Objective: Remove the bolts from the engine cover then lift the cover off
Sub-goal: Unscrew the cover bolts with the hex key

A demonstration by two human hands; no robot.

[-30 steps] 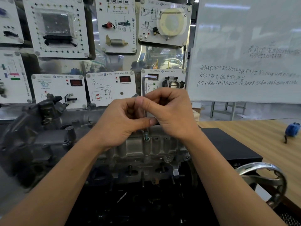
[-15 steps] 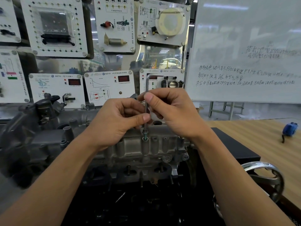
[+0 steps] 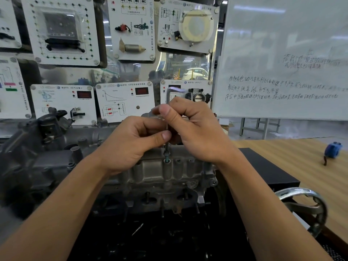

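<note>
— Where does the engine cover (image 3: pixel 150 172) sit?
— In the middle of the scene: grey cast metal on top of the engine, in front of the wall of training panels. A bolt (image 3: pixel 166 156) stands in a boss along its near edge, with part of its shank showing above the hole.
— And the person's hands?
— Both are on an L-shaped hex key (image 3: pixel 167 98), which stands upright with its tip in the bolt head. The left hand (image 3: pixel 130 146) has its fingers curled and the thumb pressed against the lower shaft. The right hand (image 3: pixel 195 132) pinches the shaft higher up between thumb and forefinger, the other fingers curled in behind.
— Which way does the key's short arm point?
— To the right, above the right hand; it is blurred.
— What else is around?
— A wooden counter (image 3: pixel 301 166) on the right carries a black box (image 3: pixel 269 166) and, farther right, a blue tape measure (image 3: pixel 332 148). A metal handwheel (image 3: pixel 305 202) sits near right, and a whiteboard (image 3: pixel 282 53) stands far right.
</note>
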